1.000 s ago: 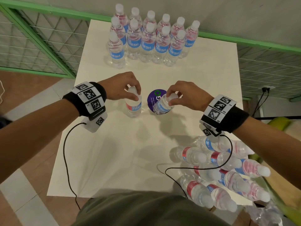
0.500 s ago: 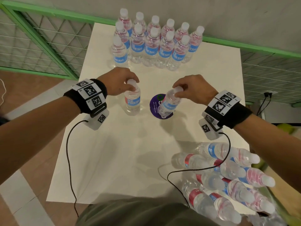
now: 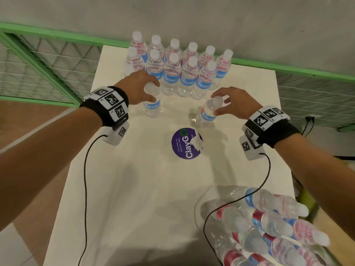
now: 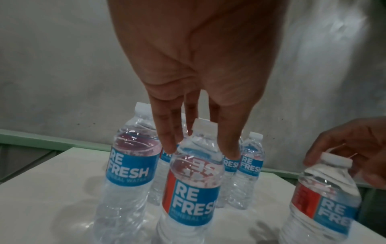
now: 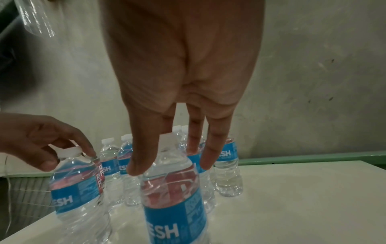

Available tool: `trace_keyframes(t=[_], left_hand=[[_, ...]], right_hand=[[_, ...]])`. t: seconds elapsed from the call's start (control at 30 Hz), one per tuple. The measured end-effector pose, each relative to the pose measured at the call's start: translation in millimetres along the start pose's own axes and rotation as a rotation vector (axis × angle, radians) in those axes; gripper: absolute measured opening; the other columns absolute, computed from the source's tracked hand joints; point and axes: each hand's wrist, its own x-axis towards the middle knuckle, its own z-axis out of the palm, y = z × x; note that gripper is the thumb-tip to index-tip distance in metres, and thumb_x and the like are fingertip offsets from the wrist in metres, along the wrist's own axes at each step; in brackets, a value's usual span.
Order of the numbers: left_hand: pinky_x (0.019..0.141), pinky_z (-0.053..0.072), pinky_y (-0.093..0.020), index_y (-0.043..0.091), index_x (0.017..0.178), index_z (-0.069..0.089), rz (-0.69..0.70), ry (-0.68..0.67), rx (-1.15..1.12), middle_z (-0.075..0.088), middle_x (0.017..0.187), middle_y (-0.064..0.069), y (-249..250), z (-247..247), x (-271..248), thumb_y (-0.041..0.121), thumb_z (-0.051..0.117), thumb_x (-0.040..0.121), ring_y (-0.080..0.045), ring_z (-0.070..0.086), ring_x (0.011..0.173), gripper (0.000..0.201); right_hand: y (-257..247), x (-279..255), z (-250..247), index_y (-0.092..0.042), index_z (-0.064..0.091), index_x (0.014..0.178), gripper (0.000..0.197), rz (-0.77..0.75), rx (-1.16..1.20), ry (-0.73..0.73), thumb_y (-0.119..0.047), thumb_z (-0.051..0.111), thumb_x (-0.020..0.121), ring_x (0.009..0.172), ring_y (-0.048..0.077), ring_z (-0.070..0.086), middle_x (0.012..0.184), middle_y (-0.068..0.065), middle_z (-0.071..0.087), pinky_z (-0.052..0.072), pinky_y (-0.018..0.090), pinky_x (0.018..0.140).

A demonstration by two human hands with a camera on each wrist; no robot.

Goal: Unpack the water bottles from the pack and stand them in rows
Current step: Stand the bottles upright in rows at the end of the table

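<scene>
Gripping left bottle (image 3: 152, 103) by its neck: left hand (image 3: 138, 87), at the rows (image 3: 178, 66) | right hand (image 3: 233, 104) holds tilted right bottle (image 3: 207, 112) nearby | pack (image 3: 269, 227) at table (image 3: 134, 189) near corner.

The head camera is looking steeply down at the table (image 3: 146, 189); both wrist cameras, close and low, are apparently facing the standing bottles (image 4: 133, 158) they share.
</scene>
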Motion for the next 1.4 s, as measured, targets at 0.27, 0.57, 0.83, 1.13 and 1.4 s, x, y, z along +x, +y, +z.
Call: trace_keyframes(t=[0.27,0.57,0.83,1.13,1.4], left_hand=[[0.101,0.037,-0.041,0.022,0.12,0.056,-0.02,0.005,0.025,0.05,0.133,-0.007,-8.1,0.1,7.2,0.011,0.072,0.078,-0.029,0.045,0.119,0.047],[0.097,0.041,-0.041,0.019,0.126,0.054,-0.01,0.042,0.021,0.047,0.129,-0.012,-9.2,-8.6,13.8,0.016,0.071,0.08,-0.031,0.049,0.114,0.05],[0.096,0.039,-0.046,0.016,0.126,0.054,0.003,0.083,0.214,0.053,0.125,-0.014,-1.6,-12.3,27.0,0.018,0.065,0.084,-0.034,0.046,0.118,0.043],[0.094,0.031,-0.044,0.017,0.122,0.056,0.07,0.122,0.475,0.061,0.115,-0.014,-1.2,-16.5,37.5,0.029,0.064,0.084,-0.035,0.048,0.109,0.041],[0.092,0.031,-0.045,0.017,0.122,0.056,0.063,0.128,0.454,0.059,0.116,-0.014,-2.5,-17.2,40.3,0.027,0.064,0.084,-0.035,0.049,0.109,0.04]], right_hand=[[8.7,13.8,4.2,-0.019,0.061,0.102,0.036,0.046,0.061,0.103,-0.015,0.078,0.071,0.084,0.021,0.057,0.107,0.006,0.062,0.044,0.029,0.076],[23.4,27.4,-5.7,-0.015,0.055,0.115,0.047,0.11,0.034,0.189,-0.02,0.077,0.074,0.092,0.018,0.051,0.114,0.011,0.061,0.039,0.03,0.081],[23.4,45.3,-16.8,-0.009,0.057,0.116,0.044,0.164,0.029,0.253,-0.018,0.075,0.077,0.105,0.028,0.057,0.115,0.013,0.063,0.036,0.028,0.079],[26.6,63.2,-26.1,-0.01,0.055,0.118,0.046,0.203,0.054,0.33,-0.018,0.074,0.076,0.109,0.027,0.057,0.116,0.013,0.063,0.038,0.029,0.084],[24.9,73.7,-28.3,-0.01,0.056,0.118,0.048,0.196,0.067,0.36,-0.02,0.075,0.075,0.107,0.029,0.058,0.114,0.015,0.063,0.042,0.035,0.09]])
